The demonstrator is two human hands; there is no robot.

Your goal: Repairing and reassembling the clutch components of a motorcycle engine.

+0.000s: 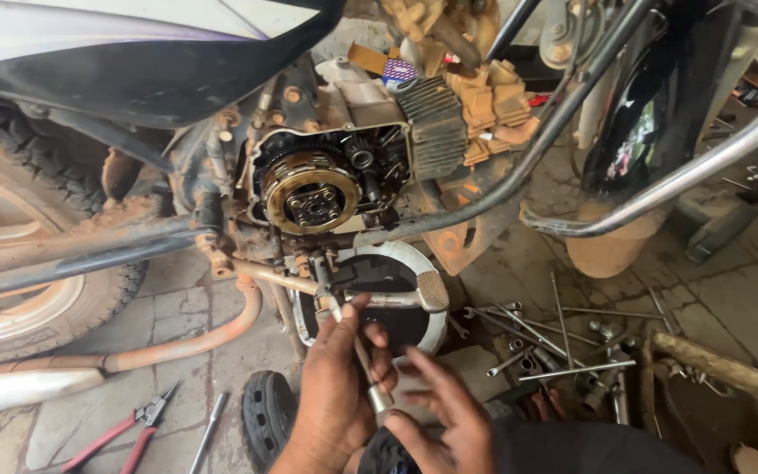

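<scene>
Socket wrench (350, 329), a slim steel shaft with its working end pushed up under the open engine case (331, 180) of a motorcycle, is the thing in hand; it runs slantwise from the bolts just below the exposed clutch (311, 195) down to a free lower end near the person's wrists. The left hand (337, 386) wraps the shaft about midway, fingers closed around it and thumb lying along the metal. The right hand (445, 412) sits just beside the lower end with its fingers spread and loose, holding nothing that I can make out. By its look the tool is rigid and fairly heavy for its thickness, and the bare steel is probably oily and slick, so a full wrap around the middle, as the left hand has it, seems the surest hold, with the lower end left free for turning. Behind the shaft, the brake pedal (432, 290) with its knurled pad sticks out over a round pan (436, 329) on the floor. To the right, many loose sockets and long extension bars (541, 338) lie scattered on the paving stones. At the lower left, red-handled pliers (129, 430) lie near a rusty exhaust pipe (177, 347), with the rear tyre (19, 149) behind.
</scene>
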